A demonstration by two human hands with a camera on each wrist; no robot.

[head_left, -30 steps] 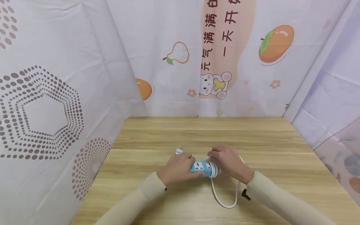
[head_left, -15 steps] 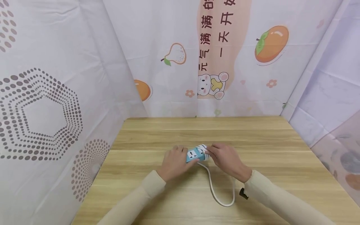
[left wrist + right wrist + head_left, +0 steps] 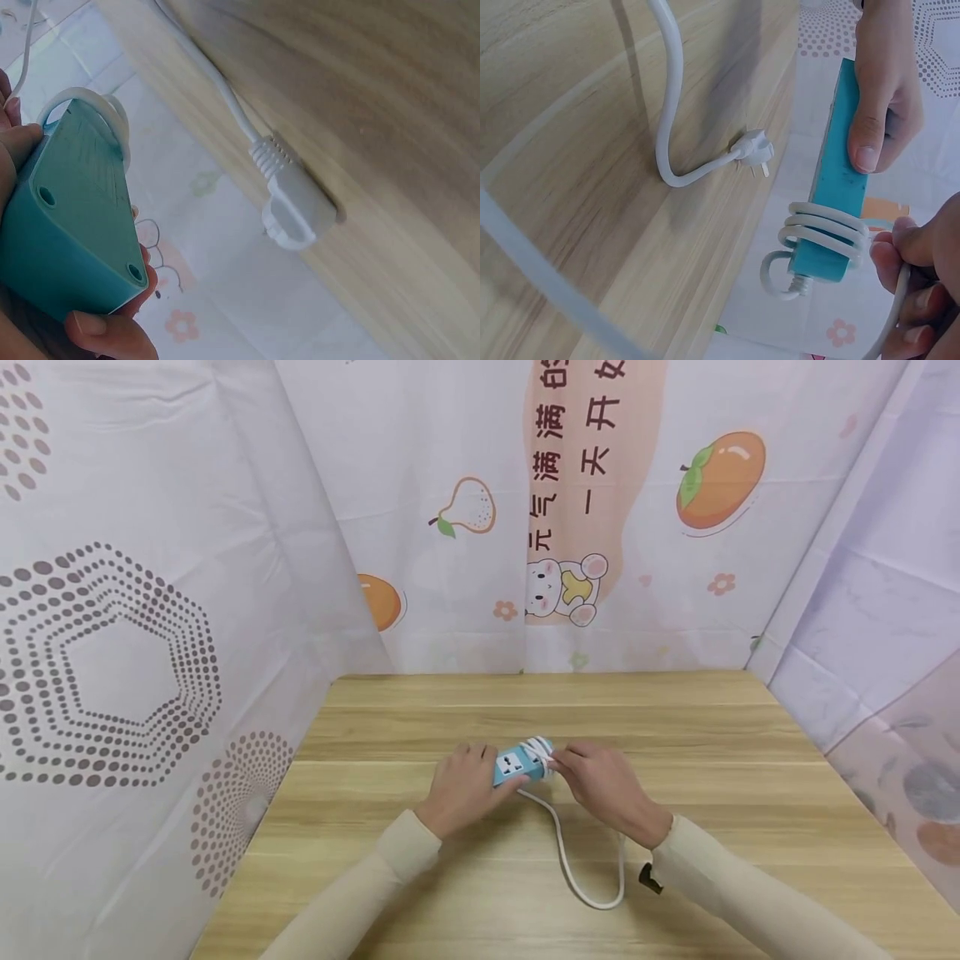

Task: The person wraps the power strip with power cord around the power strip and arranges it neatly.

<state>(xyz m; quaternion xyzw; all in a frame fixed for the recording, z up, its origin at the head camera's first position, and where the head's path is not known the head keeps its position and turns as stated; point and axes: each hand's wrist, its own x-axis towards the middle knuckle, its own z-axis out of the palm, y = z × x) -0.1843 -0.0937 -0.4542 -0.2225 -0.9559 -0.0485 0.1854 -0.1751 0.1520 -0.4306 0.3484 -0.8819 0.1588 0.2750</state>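
Note:
A turquoise power strip [image 3: 510,766] with white socket faces is held up off the table, its far end tilted away to the right in the head view. My left hand [image 3: 459,787] grips its near end, thumb along the side. White cord [image 3: 825,225] wraps the other end in several loops, starting from the strip's end. Between thumb and fingers, my right hand [image 3: 609,793] pinches the running cord beside those loops. The cord's white plug [image 3: 300,206] lies on the table in both wrist views; the head view does not show it.
A slack loop of cord [image 3: 581,893] hangs toward the near side of the wood-grain table [image 3: 420,710]. Printed curtains [image 3: 420,527] stand behind and at both sides. A small black piece [image 3: 649,877] shows by the right cuff.
The power strip has moved away and to the left, and its wrapped end has swung upward. Cord now crosses its top face diagonally. The plug has passed out of sight in the head view.

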